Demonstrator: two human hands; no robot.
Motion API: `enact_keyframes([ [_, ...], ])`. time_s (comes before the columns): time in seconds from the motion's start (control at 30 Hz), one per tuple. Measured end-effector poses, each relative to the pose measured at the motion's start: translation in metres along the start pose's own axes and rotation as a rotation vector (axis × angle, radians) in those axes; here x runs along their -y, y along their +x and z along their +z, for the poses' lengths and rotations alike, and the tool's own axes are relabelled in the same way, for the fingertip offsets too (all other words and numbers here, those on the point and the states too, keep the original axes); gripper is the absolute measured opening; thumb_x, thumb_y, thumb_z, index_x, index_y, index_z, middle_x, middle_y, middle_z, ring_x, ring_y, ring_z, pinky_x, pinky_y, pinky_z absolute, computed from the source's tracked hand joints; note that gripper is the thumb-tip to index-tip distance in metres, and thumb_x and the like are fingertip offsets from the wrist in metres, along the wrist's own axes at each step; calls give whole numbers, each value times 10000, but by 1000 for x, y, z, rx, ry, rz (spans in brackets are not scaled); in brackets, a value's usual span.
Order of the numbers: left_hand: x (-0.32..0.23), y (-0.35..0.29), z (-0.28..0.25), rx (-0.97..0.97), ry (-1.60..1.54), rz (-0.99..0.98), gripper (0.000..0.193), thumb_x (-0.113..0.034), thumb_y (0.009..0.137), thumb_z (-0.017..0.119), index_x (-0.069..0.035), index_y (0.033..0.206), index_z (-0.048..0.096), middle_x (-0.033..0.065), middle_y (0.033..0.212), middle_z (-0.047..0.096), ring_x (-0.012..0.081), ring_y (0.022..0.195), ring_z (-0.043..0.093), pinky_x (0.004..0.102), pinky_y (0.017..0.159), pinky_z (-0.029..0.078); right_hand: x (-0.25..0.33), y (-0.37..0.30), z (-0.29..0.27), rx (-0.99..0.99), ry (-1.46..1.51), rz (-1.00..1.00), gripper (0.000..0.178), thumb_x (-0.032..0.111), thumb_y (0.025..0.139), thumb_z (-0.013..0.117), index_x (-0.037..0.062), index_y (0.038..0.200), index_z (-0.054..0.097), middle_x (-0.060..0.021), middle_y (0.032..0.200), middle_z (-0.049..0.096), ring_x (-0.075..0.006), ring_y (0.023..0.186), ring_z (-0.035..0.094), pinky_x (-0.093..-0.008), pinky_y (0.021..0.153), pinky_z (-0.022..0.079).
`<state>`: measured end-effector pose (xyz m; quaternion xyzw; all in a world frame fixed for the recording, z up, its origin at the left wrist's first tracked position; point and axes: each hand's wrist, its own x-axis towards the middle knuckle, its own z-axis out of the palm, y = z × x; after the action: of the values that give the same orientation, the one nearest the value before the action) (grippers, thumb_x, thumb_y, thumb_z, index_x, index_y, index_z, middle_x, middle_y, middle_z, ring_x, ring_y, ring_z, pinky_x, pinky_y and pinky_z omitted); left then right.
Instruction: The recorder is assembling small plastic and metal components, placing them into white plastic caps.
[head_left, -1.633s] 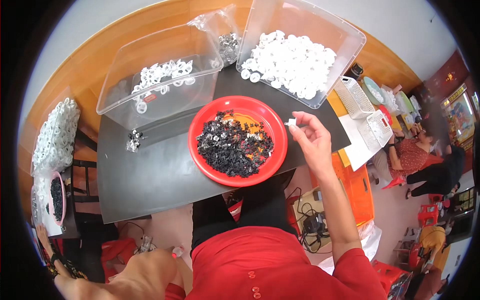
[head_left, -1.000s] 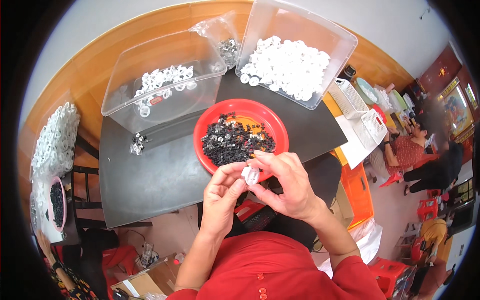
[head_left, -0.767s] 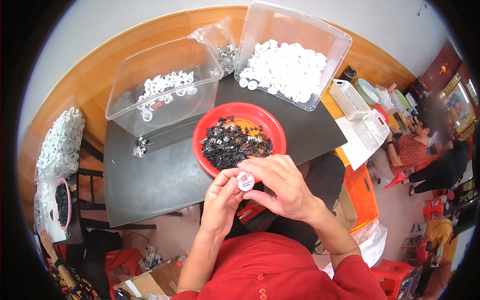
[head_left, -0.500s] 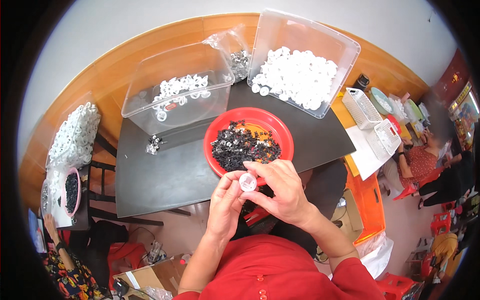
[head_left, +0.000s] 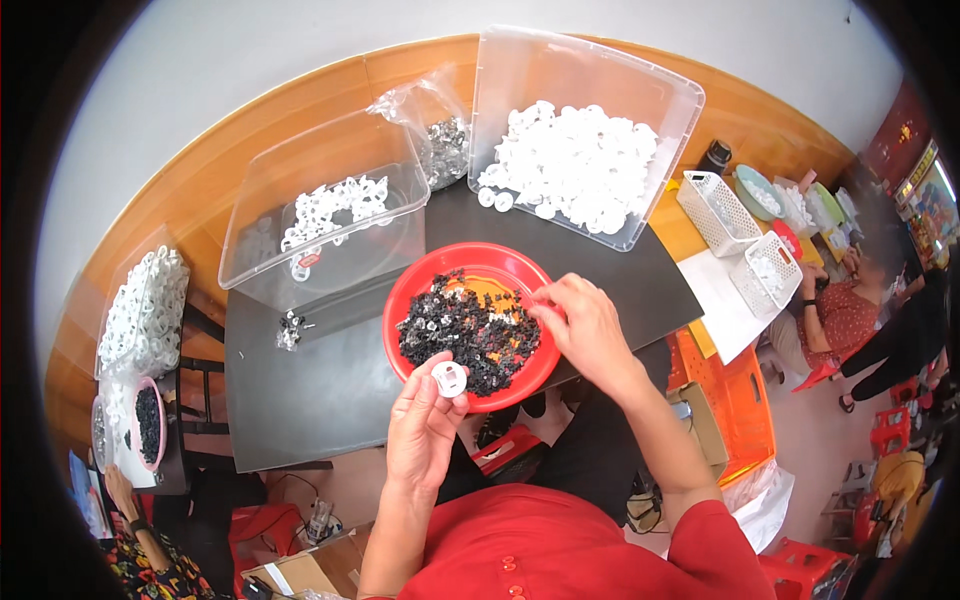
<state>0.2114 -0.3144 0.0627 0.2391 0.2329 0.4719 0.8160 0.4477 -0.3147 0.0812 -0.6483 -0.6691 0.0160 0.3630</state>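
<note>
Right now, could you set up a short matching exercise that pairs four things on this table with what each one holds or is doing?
Things:
1. left hand
2. right hand
3. red bowl
4. large clear bin

States:
a. filled with a heap of white round parts
b. holds one white disc at the fingertips
c. holds a pile of small black pieces
d. fingers reach into the black pieces

Pairs: 1-b, 2-d, 3-c, 4-a

Small assembly workshop: parts bins (head_left: 590,160), dark worktable (head_left: 330,380), co-workers nearby.
</note>
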Motion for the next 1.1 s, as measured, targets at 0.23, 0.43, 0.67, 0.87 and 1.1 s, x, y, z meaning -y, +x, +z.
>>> enact_keyframes([
  [0.23,-11,18,5,-63,-28,-24,413,-190,948,556,-5,1304,458,169,1163,576,162,937,591,272,826,517,-16,34,29,182,-5,-43,70,113,801,630,73,839,674,-90,810,594,-293,842,587,-424,727,426],
  [0.43,-11,27,3,-63,60,-31,388,-161,945,553,-1,1289,471,140,1130,599,159,956,598,278,822,519,-4,35,32,254,3,-119,75,124,806,634,74,853,665,-82,823,590,-284,836,591,-415,727,430],
  [0.67,-10,35,2,-37,112,-46,350,-137,937,556,-2,1255,499,105,1045,621,157,924,606,279,804,518,-7,37,44,269,-238,-186,68,97,829,592,87,870,646,-62,819,574,-248,836,579,-374,729,385],
  [0.87,-11,40,4,-57,135,-26,336,-150,932,570,-1,1228,515,79,1011,620,145,883,599,283,784,507,-16,41,40,270,-207,-79,63,99,843,582,81,886,624,-64,837,569,-242,841,576,-370,728,376],
  [1.1,-8,47,5,-52,165,-16,301,-157,930,581,-5,1187,541,73,978,625,145,838,602,279,773,505,-13,45,45,274,-171,-71,72,123,847,603,63,886,613,-85,841,568,-267,826,572,-386,739,387],
])
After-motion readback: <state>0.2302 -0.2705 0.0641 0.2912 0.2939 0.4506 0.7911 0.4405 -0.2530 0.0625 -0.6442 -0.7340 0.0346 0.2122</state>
